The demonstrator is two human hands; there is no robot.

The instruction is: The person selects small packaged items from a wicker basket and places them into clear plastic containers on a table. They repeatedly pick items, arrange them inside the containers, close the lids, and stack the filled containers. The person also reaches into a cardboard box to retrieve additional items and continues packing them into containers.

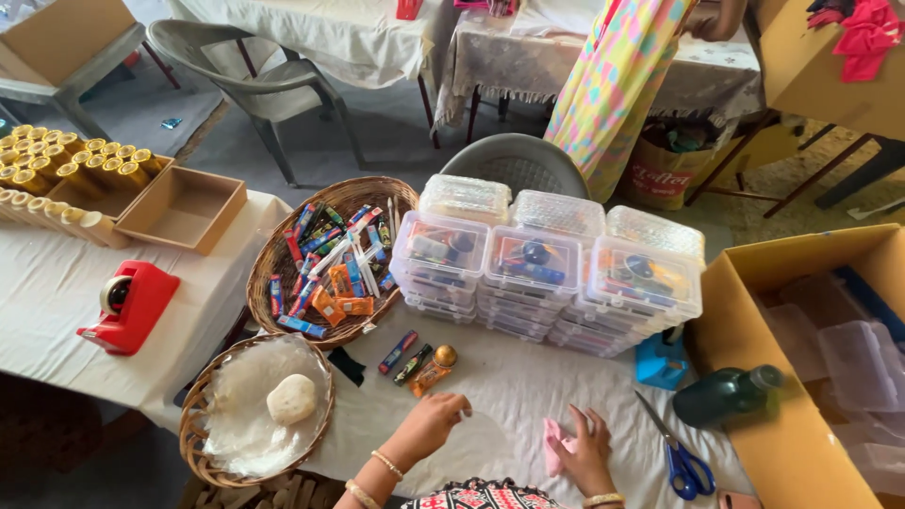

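Observation:
My left hand (432, 421) rests on the white tablecloth with its fingers curled, holding nothing I can make out. Just beyond it lie a few small packets and a gold-capped item (432, 369). My right hand (584, 451) presses on a small pink cloth (554, 443) lying on the table. Blue-handled scissors (681, 457) lie to the right of that hand. Stacks of clear plastic boxes (533, 273) filled with small items stand behind.
A wicker basket of colourful packets (325, 259) and another basket with plastic wrap and a white lump (259, 410) are at left. A red tape dispenser (130, 303), gold tubes (66, 165), a cardboard box (801, 377), a green bottle (721, 396) and a standing person (622, 75) are around.

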